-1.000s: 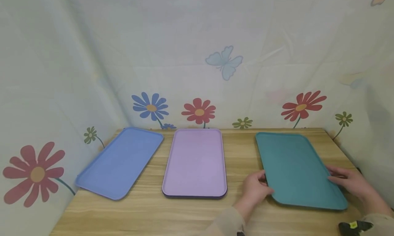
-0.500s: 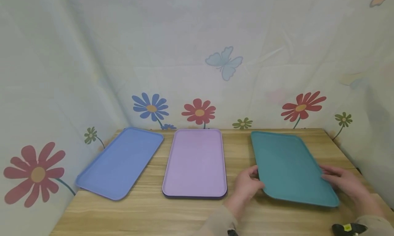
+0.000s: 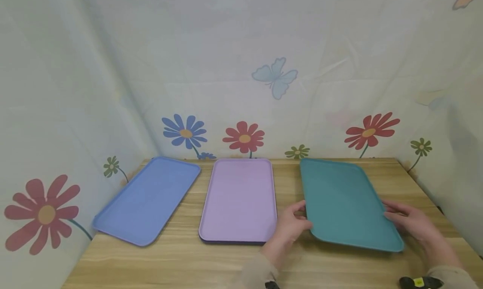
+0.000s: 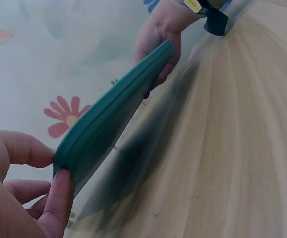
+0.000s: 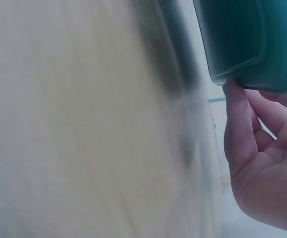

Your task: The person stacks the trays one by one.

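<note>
A teal tray (image 3: 345, 205) is held between both hands at the right of the table, its near part raised above the wood; its underside and shadow show in the left wrist view. My left hand (image 3: 290, 224) pinches the tray's left edge, with the thumb on the rim and fingers beneath, as the left wrist view shows. On the opposite long edge, my right hand (image 3: 409, 222) grips with its thumb over the rim. In the right wrist view, the fingertips (image 5: 235, 94) of that hand meet the tray's underside.
A lilac tray (image 3: 239, 199) lies on top of a dark tray (image 3: 234, 242) in the middle of the wooden table (image 3: 181, 264). To the left lies a blue tray (image 3: 149, 201), set at an angle. A flowered curtain (image 3: 211, 92) hangs behind and along the sides.
Both hands have carried the teal tray leftward, closer to the lilac tray. The blue and lilac trays have stayed where they were.
</note>
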Tool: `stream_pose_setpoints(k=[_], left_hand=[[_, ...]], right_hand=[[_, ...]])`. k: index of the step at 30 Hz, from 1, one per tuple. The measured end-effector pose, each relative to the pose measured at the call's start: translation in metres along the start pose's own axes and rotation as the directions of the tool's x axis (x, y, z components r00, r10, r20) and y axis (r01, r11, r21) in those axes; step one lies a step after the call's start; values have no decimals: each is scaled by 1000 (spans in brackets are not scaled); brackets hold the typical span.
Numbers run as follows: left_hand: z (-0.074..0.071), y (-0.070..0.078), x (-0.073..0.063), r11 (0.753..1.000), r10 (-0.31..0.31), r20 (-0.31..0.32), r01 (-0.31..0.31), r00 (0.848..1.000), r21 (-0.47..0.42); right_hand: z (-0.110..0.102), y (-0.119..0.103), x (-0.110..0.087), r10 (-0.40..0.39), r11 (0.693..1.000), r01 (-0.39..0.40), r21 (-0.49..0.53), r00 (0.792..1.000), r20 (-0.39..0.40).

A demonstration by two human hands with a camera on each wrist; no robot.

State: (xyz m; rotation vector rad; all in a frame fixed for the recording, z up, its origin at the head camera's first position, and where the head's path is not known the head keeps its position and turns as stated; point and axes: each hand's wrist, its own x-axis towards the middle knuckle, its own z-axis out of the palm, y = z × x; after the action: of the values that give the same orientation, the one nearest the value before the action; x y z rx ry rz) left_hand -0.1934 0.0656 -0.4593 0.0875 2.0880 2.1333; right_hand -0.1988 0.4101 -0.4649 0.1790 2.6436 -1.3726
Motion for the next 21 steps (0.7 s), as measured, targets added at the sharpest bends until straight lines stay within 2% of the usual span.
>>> stream_pose_setpoints(k=[11,21], left_hand=[[-35,1,-4,999,32,14,-32,999,-27],[-65,4,-8,998,57,-29,-57,998,4]], right_hand=[[26,-19,-3,-145,989,146,33,989,-33],[48,-44,-1,-139,988,140,67,990,-27]])
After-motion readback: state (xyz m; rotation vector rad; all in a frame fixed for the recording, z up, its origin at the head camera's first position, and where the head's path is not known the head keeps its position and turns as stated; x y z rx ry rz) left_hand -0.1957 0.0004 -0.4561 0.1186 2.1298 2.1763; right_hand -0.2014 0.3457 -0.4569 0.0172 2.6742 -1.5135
